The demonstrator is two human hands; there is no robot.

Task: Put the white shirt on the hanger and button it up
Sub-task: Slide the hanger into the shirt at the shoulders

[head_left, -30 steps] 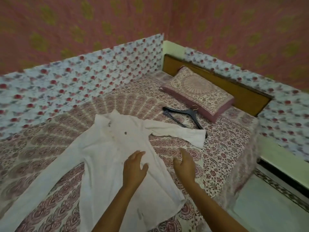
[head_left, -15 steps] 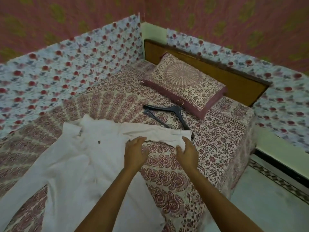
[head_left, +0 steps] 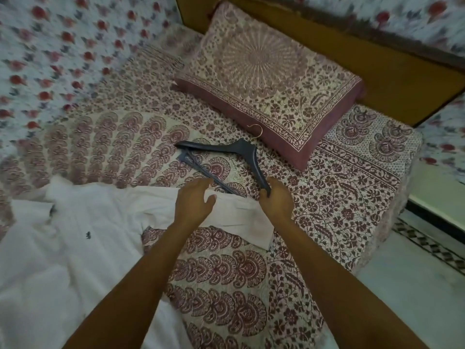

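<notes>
The white shirt (head_left: 75,243) lies spread on the bed at the left, one sleeve (head_left: 236,217) stretched toward the right. A black hanger (head_left: 241,149) with a metal hook rests on the bedsheet just beyond the sleeve, its hook touching the pillow. My right hand (head_left: 275,201) is closed around the near end of the hanger's right arm. My left hand (head_left: 195,202) hovers over the sleeve with fingers apart, its fingertips near the hanger's lower bar. The sleeve's cuff is partly hidden under my hands.
A patterned pillow (head_left: 271,79) lies against the wooden headboard (head_left: 377,71) at the back. Floral cloth (head_left: 63,46) lines the wall on the left. The bed's edge (head_left: 387,222) drops to a tiled floor (head_left: 415,285) on the right.
The view has moved closer toward the hanger. Both hands reached forward past the sleeve, and my right hand has taken hold of the hanger's end.
</notes>
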